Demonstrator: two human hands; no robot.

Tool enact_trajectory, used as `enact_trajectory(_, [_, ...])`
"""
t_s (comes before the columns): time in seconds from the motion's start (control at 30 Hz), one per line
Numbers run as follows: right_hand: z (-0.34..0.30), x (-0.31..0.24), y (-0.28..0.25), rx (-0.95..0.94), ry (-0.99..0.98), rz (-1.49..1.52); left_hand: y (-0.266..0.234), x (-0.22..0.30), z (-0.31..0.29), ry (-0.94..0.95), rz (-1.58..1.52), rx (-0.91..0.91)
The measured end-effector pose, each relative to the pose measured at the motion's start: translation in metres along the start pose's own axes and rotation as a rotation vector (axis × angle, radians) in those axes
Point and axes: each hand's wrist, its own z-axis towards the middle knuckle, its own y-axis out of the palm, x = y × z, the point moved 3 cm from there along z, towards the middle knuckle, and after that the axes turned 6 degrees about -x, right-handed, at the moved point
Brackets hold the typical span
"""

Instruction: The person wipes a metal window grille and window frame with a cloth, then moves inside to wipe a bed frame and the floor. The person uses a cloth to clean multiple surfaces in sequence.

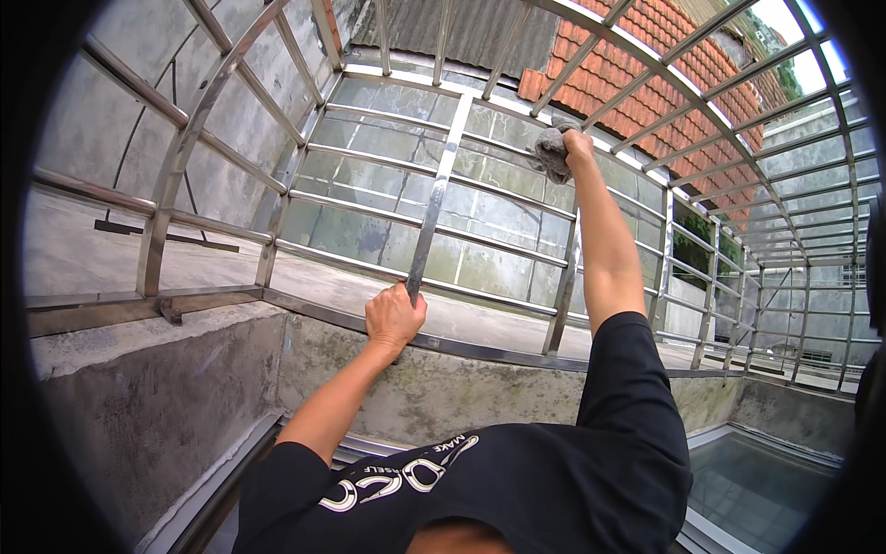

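My left hand (394,319) is wrapped round the lower end of a flat upright metal bar (434,208), part of a shiny metal window grille. Farther out and to the right, my right hand (579,148) grips a bunched grey cloth (552,153) at the grille's far top rail (604,148). Most of the cloth hangs on the left side of that hand. Whether it presses on the rail or only hangs beside it, I cannot tell. Several thin round bars (503,191) cross between the uprights under my right arm.
A mossy concrete ledge (351,379) runs below the grille. More grille bars (171,175) curve up on the left beside a grey wall (88,120). Beyond lie an orange tiled roof (637,83) and a paved yard (369,217) far below. A window pane (761,485) sits lower right.
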Motion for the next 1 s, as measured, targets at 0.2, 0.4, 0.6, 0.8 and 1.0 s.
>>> enact_trajectory(0.2, [-0.034, -0.04, 0.065, 0.059, 0.091, -0.12, 0.002, 0.004, -0.001, 0.038, -0.027, 0.049])
enact_trajectory(0.4, [-0.066, -0.068, 0.095, -0.04, -0.054, -0.132, 0.002, 0.002, -0.002, 0.048, -0.037, 0.063])
enact_trajectory(0.6, [-0.118, -0.113, 0.106, -0.134, -0.686, -0.27, -0.004, 0.006, -0.001, 0.017, -0.019, 0.019])
enact_trajectory(0.8, [-0.133, -0.113, 0.178, -0.842, 0.071, 1.013, -0.001, -0.002, -0.004, 0.027, -0.013, 0.035])
enact_trajectory(1.0, [-0.113, -0.131, 0.23, -0.186, 0.158, 0.781, -0.004, 0.003, 0.0, 0.052, -0.053, 0.009])
